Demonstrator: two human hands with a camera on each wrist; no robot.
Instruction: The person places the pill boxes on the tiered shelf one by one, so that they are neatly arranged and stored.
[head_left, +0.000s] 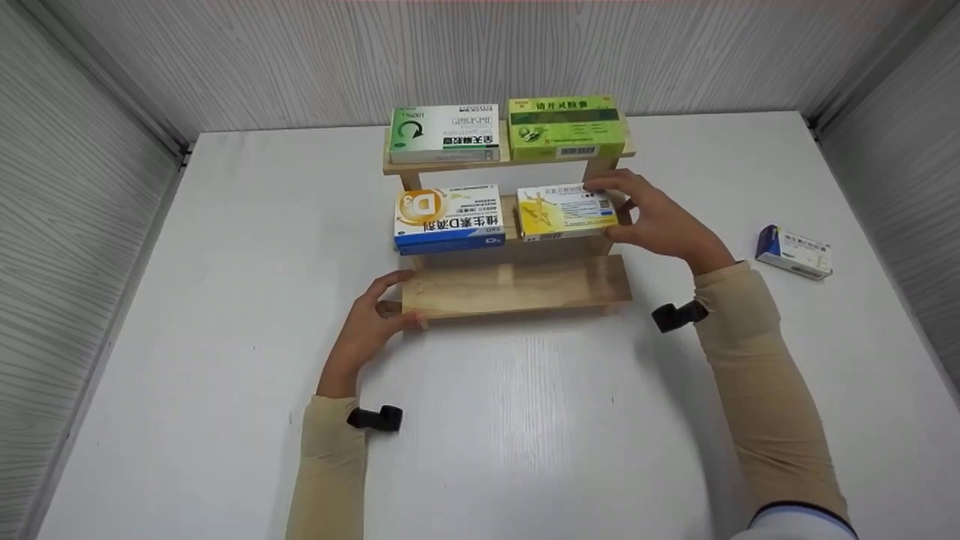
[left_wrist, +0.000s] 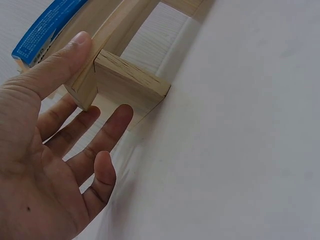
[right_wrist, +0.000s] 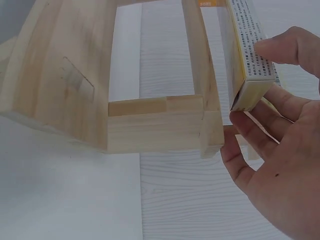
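A three-step wooden rack (head_left: 517, 289) stands on the white table. My left hand (head_left: 366, 324) grips the left end of its lowest step; in the left wrist view the thumb lies over the wood (left_wrist: 82, 92) and the other fingers are below. At the right end of the middle step, my right hand (head_left: 664, 221) pinches a yellow and white medicine box (head_left: 566, 211) between thumb and fingers. That box (right_wrist: 251, 55) appears edge-on in the right wrist view. To its left sits a blue, white and orange vitamin D box (head_left: 450, 217).
On the top step, a green and white box (head_left: 444, 133) sits left of a green box (head_left: 566, 127). A small blue and white box (head_left: 795, 251) lies on the table at the right. Grey wood-grain panels (head_left: 300, 60) surround the table at the back and sides.
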